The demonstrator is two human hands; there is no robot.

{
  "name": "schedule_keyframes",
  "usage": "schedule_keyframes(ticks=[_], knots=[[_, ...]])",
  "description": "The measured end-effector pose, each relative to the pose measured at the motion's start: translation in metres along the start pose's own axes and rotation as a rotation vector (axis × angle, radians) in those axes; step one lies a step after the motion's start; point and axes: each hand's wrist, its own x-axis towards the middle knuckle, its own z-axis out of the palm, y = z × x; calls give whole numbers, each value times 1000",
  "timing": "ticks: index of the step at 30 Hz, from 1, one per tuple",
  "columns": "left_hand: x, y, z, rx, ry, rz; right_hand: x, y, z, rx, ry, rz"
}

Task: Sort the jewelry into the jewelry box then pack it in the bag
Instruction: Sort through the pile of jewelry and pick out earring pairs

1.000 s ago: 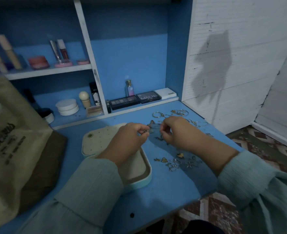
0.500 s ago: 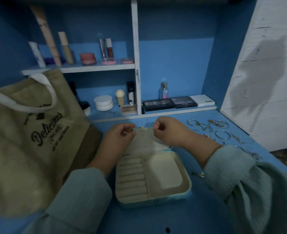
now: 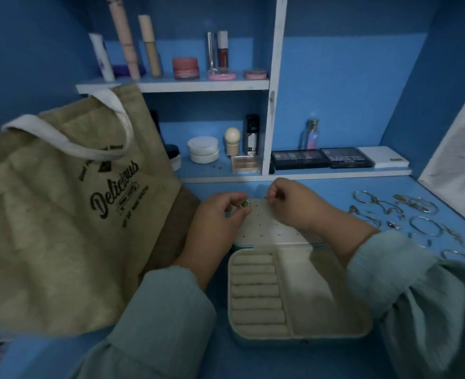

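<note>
Blue desk (image 3: 335,187) is hosting our open jewelry box (image 3: 299,291); our left hand (image 3: 220,222) is pinching an earring (image 3: 245,204) over its lid, right hand (image 3: 294,206) pinching something tiny, bag (image 3: 61,228) sitting left.

Right hand (image 3: 294,203) grip's contents too small to tell

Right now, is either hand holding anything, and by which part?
The left hand pinches a small gold earring by its edge over the jewelry box lid. The right hand pinches something tiny; what it is cannot be told.
</note>
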Motion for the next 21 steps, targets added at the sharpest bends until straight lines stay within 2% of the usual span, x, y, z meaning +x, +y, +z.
schedule_keyframes(ticks=[12, 17, 21], knots=[[-14, 27, -9, -313, -9, -70, -14, -21, -32, -15, 174, -119], [-23, 33, -13, -319, 21, -82, -28, -32, -43, 21, 154, -99], [-37, 44, -12, -287, 32, -22, -40, -39, -50, 45, 106, -77]])
